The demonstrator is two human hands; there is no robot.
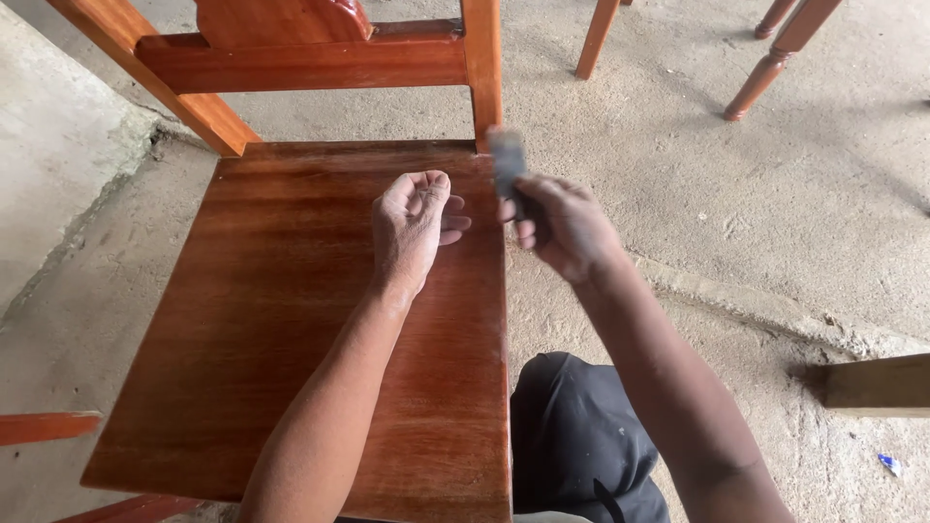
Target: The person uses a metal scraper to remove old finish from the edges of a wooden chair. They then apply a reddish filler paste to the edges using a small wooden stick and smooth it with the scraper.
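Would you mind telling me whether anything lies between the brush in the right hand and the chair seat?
Nothing visible does. The right hand holds the brush up over the far right corner of the chair seat. The left hand, loosely curled, hovers over the seat just left of the brush, not under it.

One head-worn view — steeply downward, close over the chair seat (291, 320) and concrete floor (775, 213).

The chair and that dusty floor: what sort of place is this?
Probably a furniture workshop: a freshly varnished chair, more chair legs standing on the bare concrete floor, and a brush in the right hand.
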